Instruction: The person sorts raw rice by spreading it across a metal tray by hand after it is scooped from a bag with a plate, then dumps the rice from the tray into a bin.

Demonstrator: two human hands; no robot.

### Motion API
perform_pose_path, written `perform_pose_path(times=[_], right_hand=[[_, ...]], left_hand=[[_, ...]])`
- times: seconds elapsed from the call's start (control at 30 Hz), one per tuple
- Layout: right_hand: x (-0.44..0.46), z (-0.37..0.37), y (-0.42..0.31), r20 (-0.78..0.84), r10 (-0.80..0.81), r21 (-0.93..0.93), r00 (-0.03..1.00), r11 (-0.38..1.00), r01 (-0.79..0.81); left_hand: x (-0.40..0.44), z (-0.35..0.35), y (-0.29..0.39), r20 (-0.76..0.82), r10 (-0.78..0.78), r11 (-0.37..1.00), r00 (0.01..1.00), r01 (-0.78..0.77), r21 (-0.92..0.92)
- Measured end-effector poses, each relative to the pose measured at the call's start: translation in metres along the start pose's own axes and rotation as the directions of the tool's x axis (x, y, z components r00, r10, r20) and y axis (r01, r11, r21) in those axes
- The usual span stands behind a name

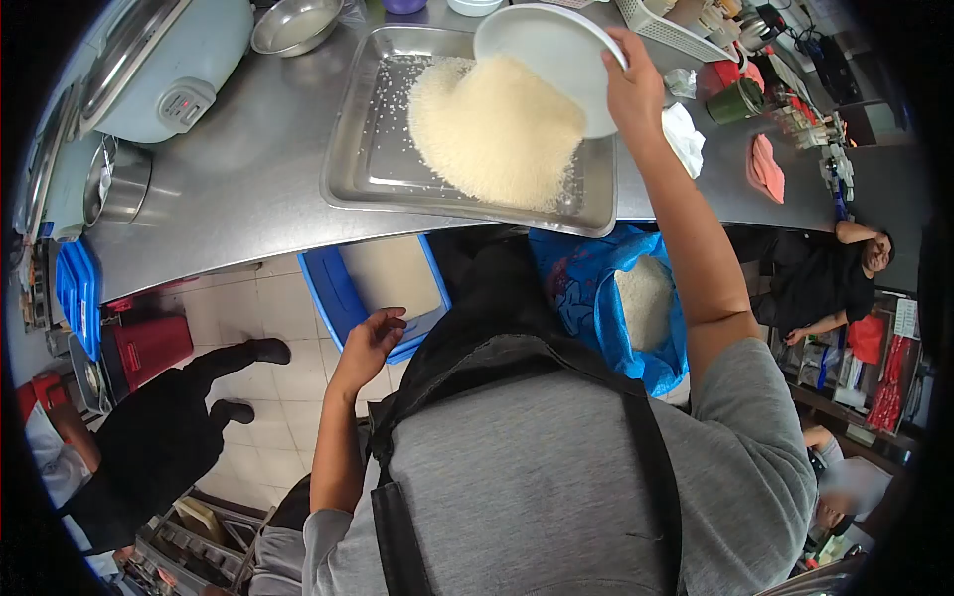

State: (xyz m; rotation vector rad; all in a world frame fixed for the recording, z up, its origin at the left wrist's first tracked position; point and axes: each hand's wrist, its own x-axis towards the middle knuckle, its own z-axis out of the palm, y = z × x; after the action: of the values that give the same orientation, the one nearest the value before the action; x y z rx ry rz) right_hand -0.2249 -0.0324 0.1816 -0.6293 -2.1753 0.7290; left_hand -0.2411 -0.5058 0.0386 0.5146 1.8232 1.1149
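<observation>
While a shiny metal table (pixel 229 199) runs across the top of the view, a pale tile floor (pixel 288 358) lies below it. On the table's left side sit a big light-blue cooker (pixel 189 60) with rounded sides and a metal pot (pixel 127 181). Near the back is a round metal bowl (pixel 295 25). On the right are a white basket (pixel 676 33) with small holes, a green cup (pixel 733 103) and a crumpled pink cloth (pixel 765 169). One person (pixel 149 452) in a dark apron is at the left of the room.

In the middle of the table is a metal tray (pixel 343 184) with low sides and round corners. A big heap of rice (pixel 497 129) lies in it, dry, grainy and cream-coloured. Loose grains dot the tray's left part. The right hand (pixel 634 87) is clamped on the rim of a smooth white bowl (pixel 556 55), tipped over the right end of the tray, against the heap. The left hand (pixel 368 346) hangs below the table, fingers loosely bent, by a blue plastic tub (pixel 326 288); I can't tell if they touch. The tub has straight sides and something pale inside. A wrinkled, shiny blue bag (pixel 571 273) has white grains (pixel 644 306) showing in its mouth.
</observation>
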Motion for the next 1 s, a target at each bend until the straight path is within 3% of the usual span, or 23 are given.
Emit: perform_pose_path(times=[0.07, 0.13, 0.23, 0.33, 0.4, 0.43, 0.5, 0.57, 0.73, 0.77, 0.8, 0.87, 0.9, 0.93, 1.0], right_hand=[[0.0, -0.002, -0.024, -0.031, -0.23, -0.042, 0.973, 0.973, 0.229], [0.001, -0.005, -0.039, -0.052, -0.469, -0.118, 0.882, 0.88, 0.46], [0.002, -0.014, -0.055, -0.063, -0.639, -0.191, 0.767, 0.762, 0.619], [-0.003, -0.014, -0.055, -0.142, -0.562, -0.101, 0.815, 0.827, 0.553], [-0.006, -0.012, -0.055, -0.198, -0.18, 0.183, 0.963, 0.959, 0.217], [-0.008, -0.013, -0.051, -0.186, 0.029, 0.323, 0.982, 0.946, 0.034], [-0.013, -0.015, -0.027, -0.129, 0.274, 0.584, 0.953, 0.798, -0.15], [-0.025, -0.023, -0.02, -0.056, 0.511, 0.749, 0.858, 0.59, -0.302], [-0.076, -0.088, 0.031, 0.059, 0.734, 0.785, 0.677, 0.385, -0.486], [-0.089, -0.111, 0.034, 0.047, 0.77, 0.735, 0.636, 0.405, -0.544], [-0.11, -0.136, 0.065, 0.064, 0.746, 0.754, 0.663, 0.399, -0.522], [-0.142, -0.185, 0.063, -0.148, 0.747, 0.626, 0.648, 0.578, -0.524], [-0.16, -0.21, 0.063, -0.185, 0.702, 0.619, 0.687, 0.626, -0.473], [-0.173, -0.229, 0.054, -0.246, 0.714, 0.533, 0.655, 0.664, -0.524], [-0.195, -0.253, 0.03, -0.273, 0.659, 0.276, 0.701, 0.752, -0.599]], left_hand=[[0.002, 0.001, 0.008, -0.003, -0.001, 1.0, 1.0, 0.001, -0.002], [0.002, 0.003, 0.016, -0.006, -0.017, 1.0, 1.0, 0.017, 0.001], [0.003, 0.008, 0.012, 0.005, -0.022, 1.0, 1.0, 0.023, -0.021], [0.002, 0.012, 0.012, 0.03, -0.018, 1.0, 0.999, 0.017, 0.022], [0.002, 0.014, 0.015, 0.048, -0.012, 1.0, 0.999, 0.011, 0.027], [0.003, 0.016, 0.017, 0.061, -0.008, 1.0, 0.998, 0.006, 0.031], [0.006, 0.017, 0.022, 0.085, 0.008, 0.997, 0.996, -0.015, 0.081], [0.009, 0.018, 0.024, 0.106, 0.016, 0.996, 0.994, -0.025, 0.09], [0.022, 0.013, 0.019, 0.141, 0.025, 0.999, 0.99, -0.029, 0.027], [0.023, 0.011, 0.02, 0.141, 0.023, 0.999, 0.99, -0.026, 0.023], [0.024, 0.009, 0.021, 0.141, 0.02, 1.0, 0.99, -0.023, 0.02], [0.026, 0.006, 0.019, 0.146, 0.013, 0.999, 0.989, -0.017, 0.032], [0.027, 0.004, 0.016, 0.15, 0.01, 0.999, 0.989, -0.017, 0.047], [0.03, 0.003, 0.014, 0.154, 0.008, 0.998, 0.988, -0.018, 0.061], [0.036, 0.001, 0.013, 0.179, 0.003, 0.998, 0.984, -0.015, 0.065]])
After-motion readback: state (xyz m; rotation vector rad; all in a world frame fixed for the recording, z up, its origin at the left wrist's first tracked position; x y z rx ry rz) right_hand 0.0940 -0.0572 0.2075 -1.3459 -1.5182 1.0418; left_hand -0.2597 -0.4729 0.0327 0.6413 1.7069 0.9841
